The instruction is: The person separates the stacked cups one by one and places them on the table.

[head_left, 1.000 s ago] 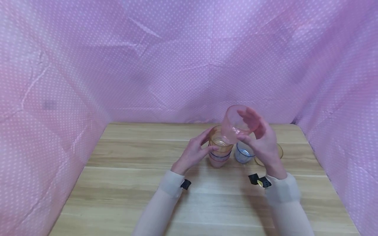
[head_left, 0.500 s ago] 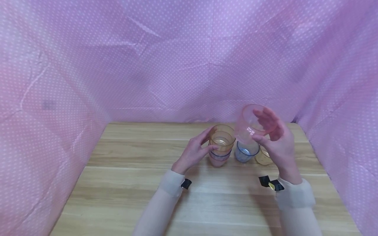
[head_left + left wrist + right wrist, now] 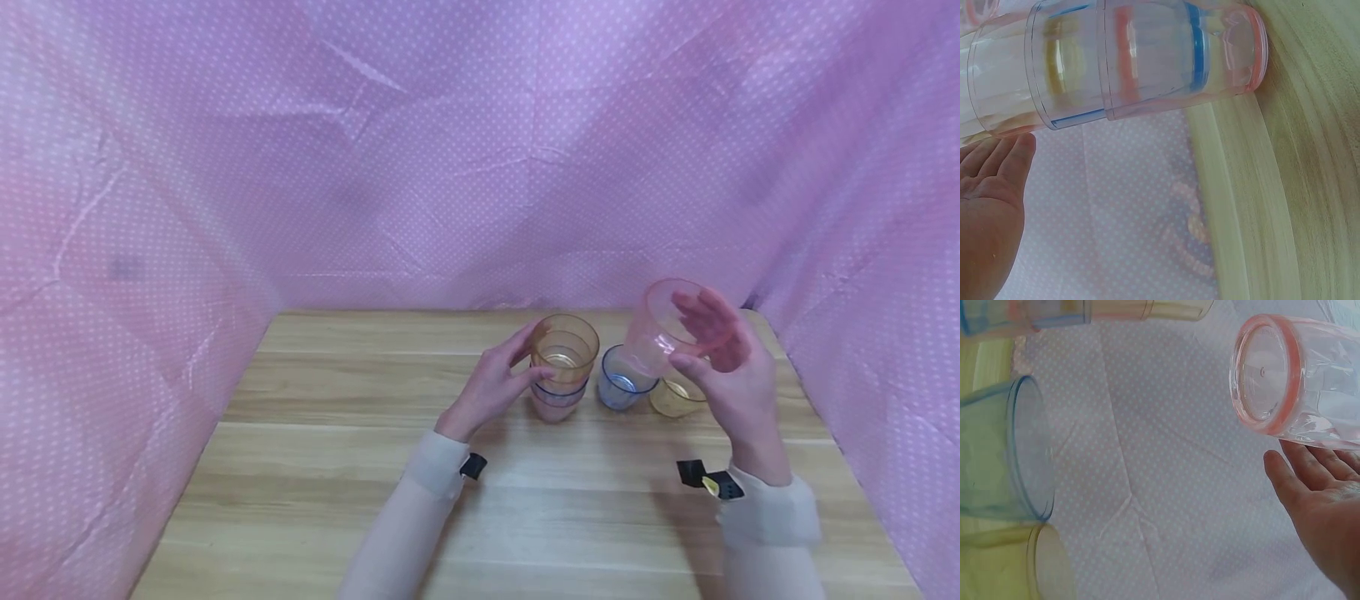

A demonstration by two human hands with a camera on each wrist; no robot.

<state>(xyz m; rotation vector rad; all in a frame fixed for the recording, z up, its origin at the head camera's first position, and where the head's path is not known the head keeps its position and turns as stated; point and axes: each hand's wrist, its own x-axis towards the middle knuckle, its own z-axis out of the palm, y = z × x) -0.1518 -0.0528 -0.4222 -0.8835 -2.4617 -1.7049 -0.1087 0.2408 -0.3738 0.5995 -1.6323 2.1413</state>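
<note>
In the head view my left hand (image 3: 491, 387) grips the upper part of a stack of clear tinted cups, thumb in front and fingers behind the amber top cup (image 3: 573, 337). Blue and pink rims show lower in the stack (image 3: 1147, 56), which stands upright on the table. My right hand (image 3: 742, 387) holds a single pink cup (image 3: 651, 337) raised and tilted, its thumb low on the near side. From the right wrist, the pink base (image 3: 1263, 375) of this cup shows above the fingers. Below it stand a blue cup (image 3: 618, 393) and a yellow cup (image 3: 672, 403), side by side, mouths up.
The wooden table (image 3: 525, 517) runs back to a pink dotted cloth (image 3: 420, 192) that hangs behind it and along both sides. The blue and yellow cups stand just right of the stack.
My right hand has carried the pink cup rightward, away from above the stack, lowering slightly at the end. The blue and yellow cups show more fully. My left hand has stayed at the stack.
</note>
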